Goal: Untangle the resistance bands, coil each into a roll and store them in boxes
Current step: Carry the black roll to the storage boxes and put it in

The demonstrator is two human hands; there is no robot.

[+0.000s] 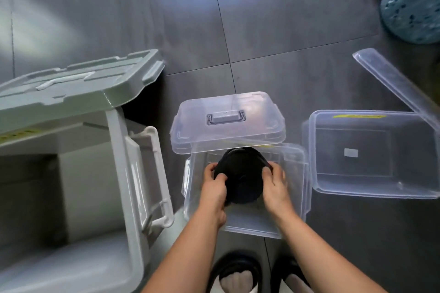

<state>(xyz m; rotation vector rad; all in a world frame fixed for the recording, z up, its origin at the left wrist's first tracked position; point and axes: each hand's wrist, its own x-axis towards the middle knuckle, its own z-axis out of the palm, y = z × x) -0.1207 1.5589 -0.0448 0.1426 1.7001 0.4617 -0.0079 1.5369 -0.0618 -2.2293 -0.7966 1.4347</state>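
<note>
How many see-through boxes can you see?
2. The middle clear box sits beneath the black band roll; the right clear box stands open beside it. None looks hidden.

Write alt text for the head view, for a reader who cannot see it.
The left hand and right hand hold a black coiled band over an open clear box on a grey floor. A clear lid rests on its far rim; a second open clear box stands to the right, a grey bin to the left.

1 head-worn view, facing steeply down, near the floor (262, 31)
</note>
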